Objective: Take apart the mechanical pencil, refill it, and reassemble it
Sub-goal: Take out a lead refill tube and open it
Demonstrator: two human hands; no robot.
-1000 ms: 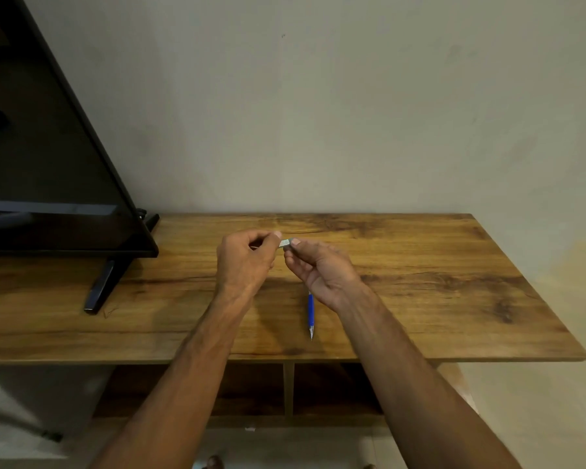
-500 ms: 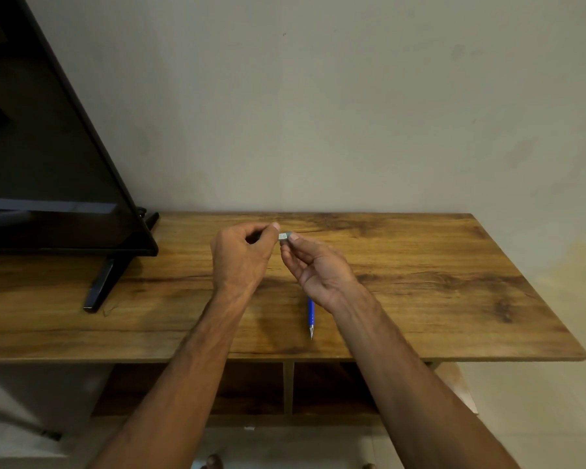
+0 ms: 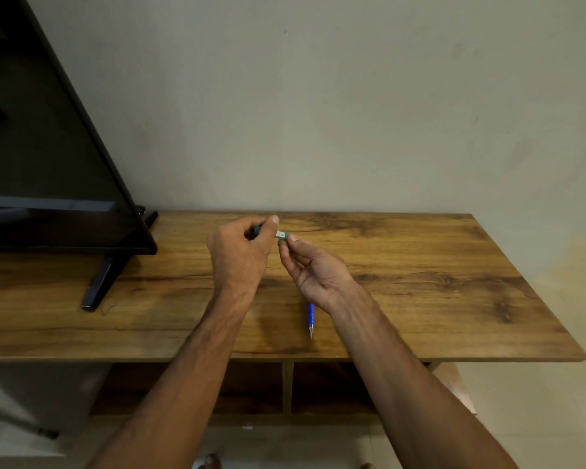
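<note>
Both of your hands are raised just above the middle of the wooden table (image 3: 454, 282), and between them they hold a small greenish tube (image 3: 281, 235) with a pale label (the print is too small to read). Your left hand (image 3: 239, 255) has its back to the camera, with its fingers curled round the tube's left end and the thumb laid over the top. Your right hand (image 3: 315, 269) is turned palm up. It pinches the tube's right end between the thumb and a fingertip, and its other fingers are loosely bent and hold nothing. The tube lies roughly level, slightly lower on the right.

The blue pencil (image 3: 311, 316) is in neither hand. It lies on the table below your right wrist with its metal tip pointing toward the near edge, and its far end is hidden behind the wrist.

At the left a black television (image 3: 48, 164) stands on the table, one dark foot (image 3: 102, 282) angled toward you. A plain wall (image 3: 352, 113) rises behind.
</note>
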